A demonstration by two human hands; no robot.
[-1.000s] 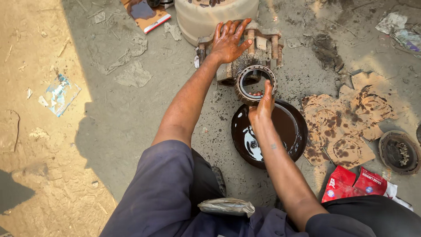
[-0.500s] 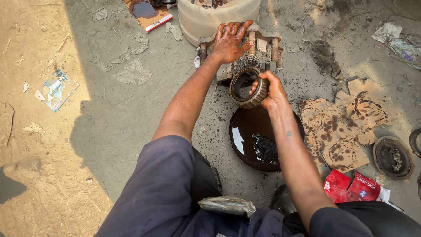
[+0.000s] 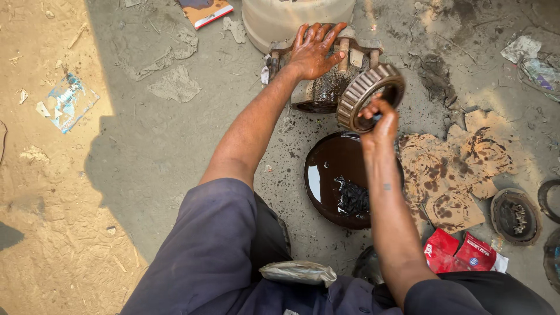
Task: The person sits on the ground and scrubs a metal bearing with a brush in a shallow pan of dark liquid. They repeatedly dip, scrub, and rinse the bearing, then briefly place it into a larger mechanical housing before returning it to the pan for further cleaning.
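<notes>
My right hand (image 3: 380, 119) grips a greasy round roller bearing (image 3: 366, 93) by its lower rim, held up and tilted above the ground. Just below it lies a shallow round pan (image 3: 326, 175) full of dark oil with a black lump in it. My left hand (image 3: 314, 49) rests flat with fingers spread on top of a metal hub with studs (image 3: 326, 87), which stands in front of a pale plastic drum (image 3: 291, 17).
Oil-stained cardboard pieces (image 3: 461, 169) lie right of the pan. Round dark metal parts (image 3: 514, 214) sit at the far right, a red packet (image 3: 461, 254) near my right knee. Paper scraps (image 3: 67, 102) and a small booklet (image 3: 205, 10) lie on the dirt ground.
My right hand has lifted the bearing out from above the pan and swung it up and to the right, tilting it. My left hand stays on the hub.
</notes>
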